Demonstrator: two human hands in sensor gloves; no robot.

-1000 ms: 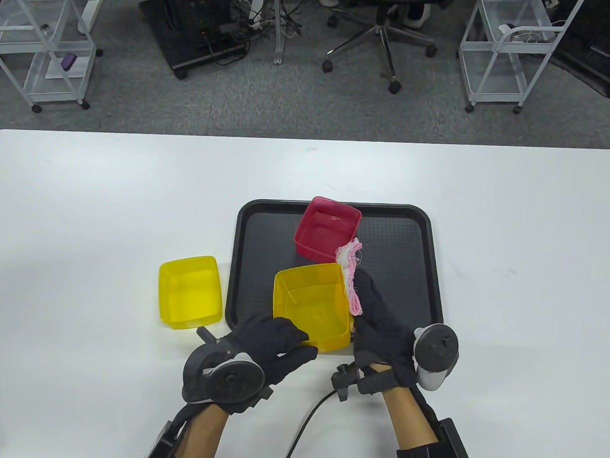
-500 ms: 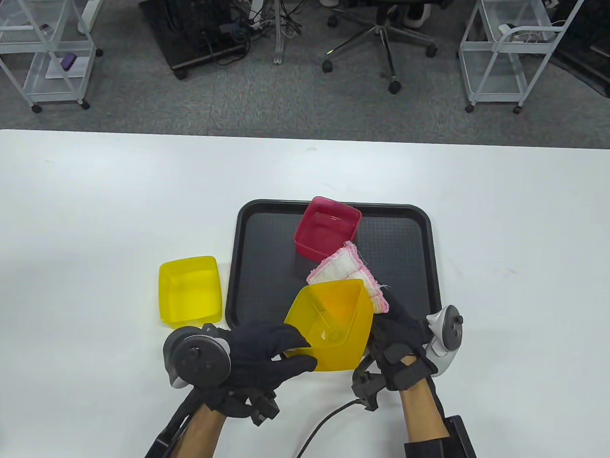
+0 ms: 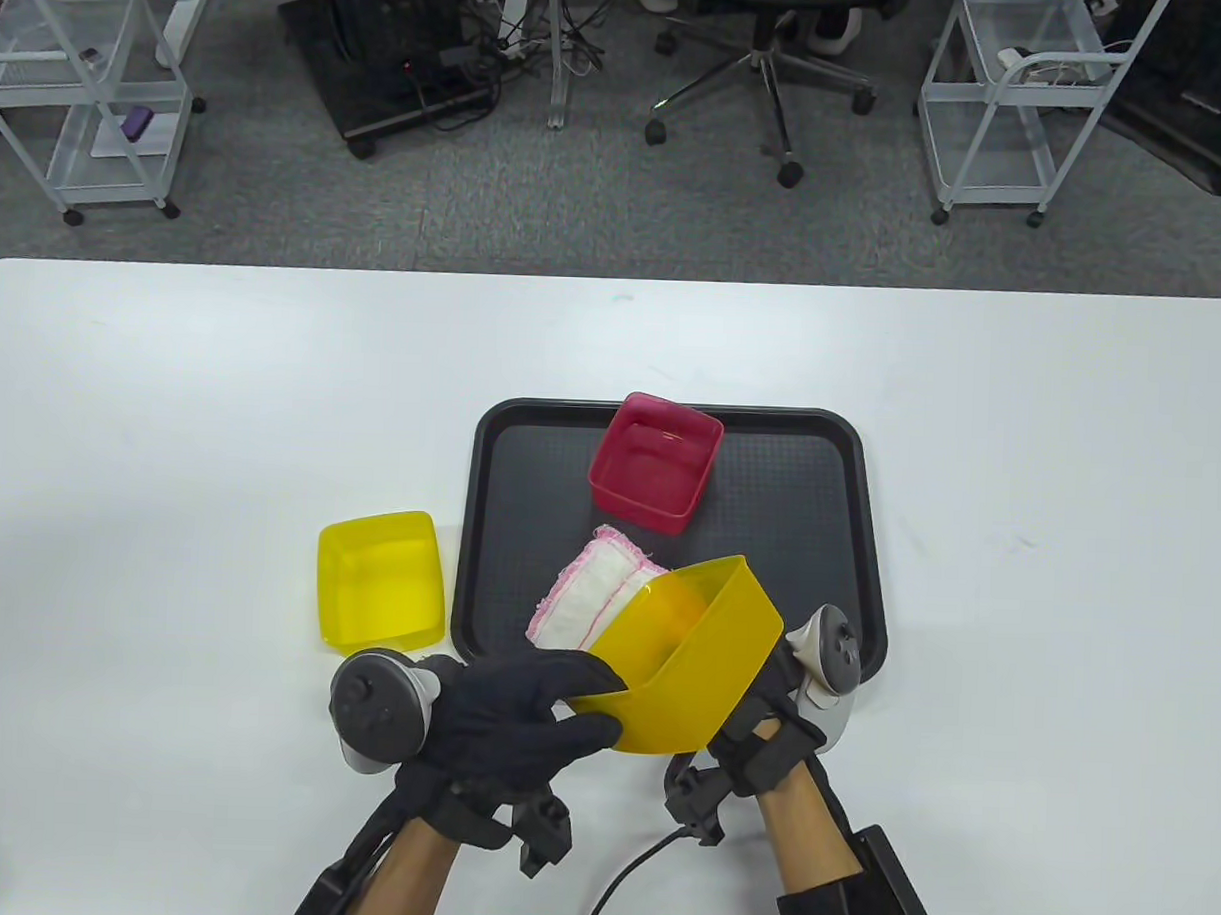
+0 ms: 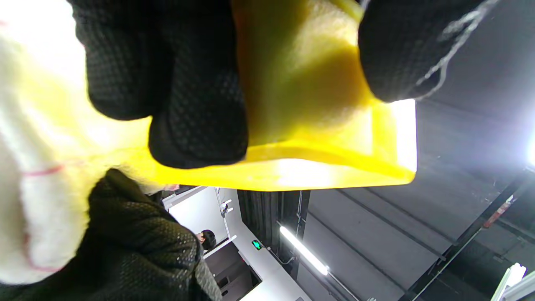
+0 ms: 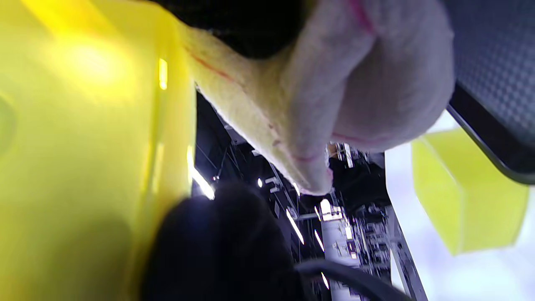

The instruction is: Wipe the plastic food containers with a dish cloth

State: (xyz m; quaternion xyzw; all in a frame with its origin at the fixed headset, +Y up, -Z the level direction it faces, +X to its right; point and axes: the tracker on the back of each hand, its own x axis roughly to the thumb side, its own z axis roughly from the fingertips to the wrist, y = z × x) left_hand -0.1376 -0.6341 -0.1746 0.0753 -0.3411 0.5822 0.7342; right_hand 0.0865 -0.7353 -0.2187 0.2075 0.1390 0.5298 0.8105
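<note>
1. Left hand grips the near corner of the yellow tub. In the left wrist view the fingers are clamped on its wall, thumb on the other side.
2. The tub is held up off the counter, tipped on its side over the near edge of the black tray, open side facing away and left.
3. Right hand is mostly hidden behind the tub, so only the wrist and tracker show from above. In the right wrist view it's holding the cloth against the tub.
4. The cloth, white with pink edging, sticks out past the tub's far-left rim, over the tray.
5. A red tub sits upright at the back of the tray.
6. A second yellow tub sits on the counter just left of the tray.
</note>
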